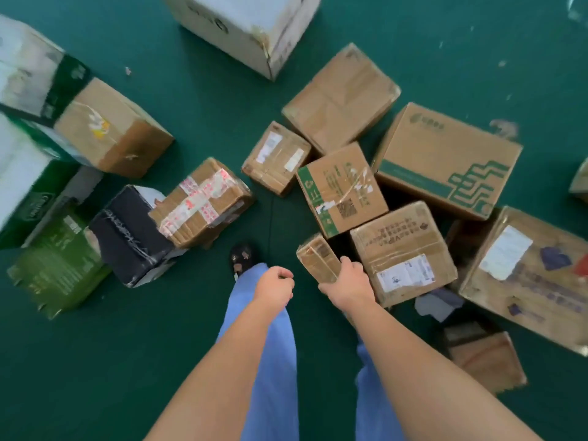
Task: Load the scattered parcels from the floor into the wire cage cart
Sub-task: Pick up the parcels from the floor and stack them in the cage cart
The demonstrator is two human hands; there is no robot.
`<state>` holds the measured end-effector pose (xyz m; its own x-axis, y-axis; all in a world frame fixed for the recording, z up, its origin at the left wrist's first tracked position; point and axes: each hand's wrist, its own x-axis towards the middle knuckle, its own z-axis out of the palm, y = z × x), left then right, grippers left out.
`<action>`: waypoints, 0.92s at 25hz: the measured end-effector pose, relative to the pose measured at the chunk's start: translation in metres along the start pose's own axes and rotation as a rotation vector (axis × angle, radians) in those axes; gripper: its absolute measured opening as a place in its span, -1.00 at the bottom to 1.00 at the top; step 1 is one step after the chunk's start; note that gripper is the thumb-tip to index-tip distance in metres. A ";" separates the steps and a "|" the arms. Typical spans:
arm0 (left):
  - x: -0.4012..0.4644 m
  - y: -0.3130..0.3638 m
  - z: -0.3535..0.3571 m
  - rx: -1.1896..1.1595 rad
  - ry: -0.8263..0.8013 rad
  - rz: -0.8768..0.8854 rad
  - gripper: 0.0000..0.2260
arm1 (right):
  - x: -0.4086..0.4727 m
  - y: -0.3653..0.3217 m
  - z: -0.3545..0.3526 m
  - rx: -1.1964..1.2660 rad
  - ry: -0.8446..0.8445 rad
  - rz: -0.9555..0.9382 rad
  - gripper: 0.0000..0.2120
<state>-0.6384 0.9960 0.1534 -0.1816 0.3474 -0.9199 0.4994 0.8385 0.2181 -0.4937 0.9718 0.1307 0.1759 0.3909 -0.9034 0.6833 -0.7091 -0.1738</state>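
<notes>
- The person is wearing loose light-blue trousers (270,361).
- A dark slip-on shoe (242,256) with pale spots is showing just above the trousers.
- Both forearms are showing bare, without sleeves.

Single head cam, looking steeply down from standing height at green floor (197,128); both forearms entering from the frame's bottom edge.
</notes>
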 end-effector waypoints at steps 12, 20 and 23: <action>0.178 -0.034 0.023 0.430 -0.206 0.049 -0.84 | 0.129 0.028 0.092 -0.171 0.046 0.218 0.07; 0.184 -0.001 -0.041 0.447 -0.117 0.071 -0.83 | 0.108 -0.047 0.076 0.105 0.056 0.165 -0.14; 0.198 0.027 -0.066 0.454 -0.068 0.112 -0.83 | 0.125 -0.094 0.065 0.287 0.147 0.252 -0.22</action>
<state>-0.7164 1.1152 -0.0013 -0.0571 0.3837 -0.9217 0.8352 0.5241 0.1664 -0.5823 1.0489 0.0089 0.4263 0.2490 -0.8696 0.3839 -0.9203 -0.0753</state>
